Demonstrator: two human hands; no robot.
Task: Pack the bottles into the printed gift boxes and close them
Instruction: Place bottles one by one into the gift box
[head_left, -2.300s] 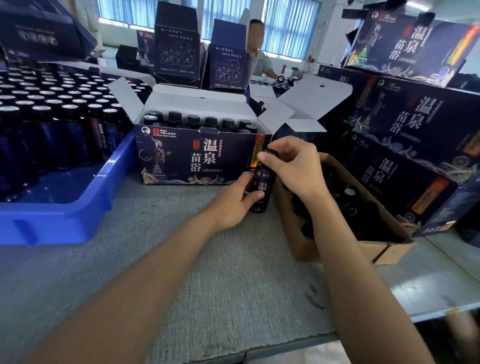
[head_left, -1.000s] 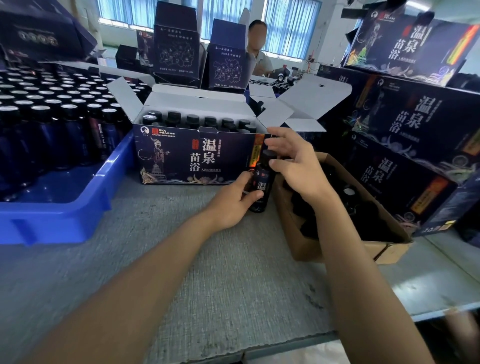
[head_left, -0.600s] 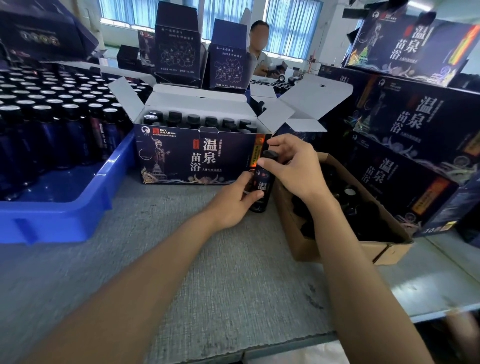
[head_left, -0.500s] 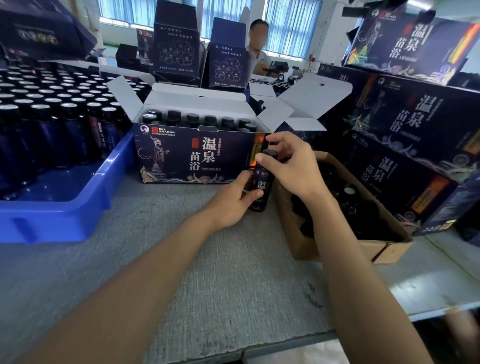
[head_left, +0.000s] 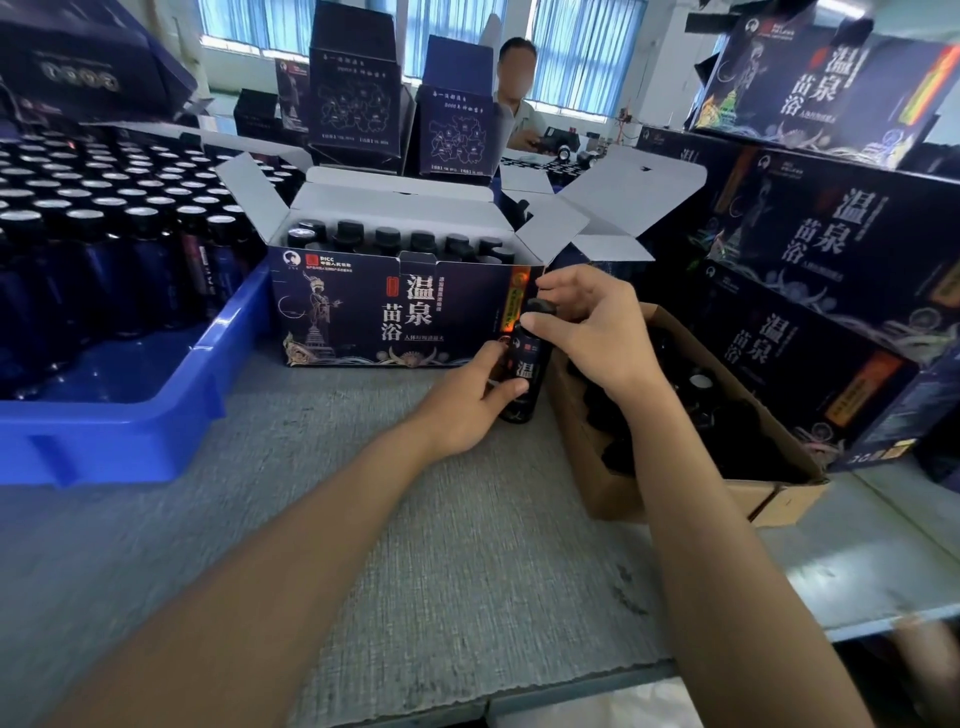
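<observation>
Bottle (head_left: 524, 374) upright on the counter (head_left: 415, 519) just beside the open gift box (head_left: 389, 312), gripped low by left hand (head_left: 462, 410), cap (head_left: 543, 306) pinched by fingers (head_left: 540, 325) of right hand (head_left: 597, 338) (box looks nearly full); insertion and flap-closing yet to do.

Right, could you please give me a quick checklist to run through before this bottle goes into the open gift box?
1. Bottle upright on the table: ok.
2. Left hand grips its lower body: ok.
3. Right hand pinches the cap; cap tight: cannot tell.
4. Gift box with flaps open: ok.
5. Free slot among the bottles inside: cannot tell.
</observation>
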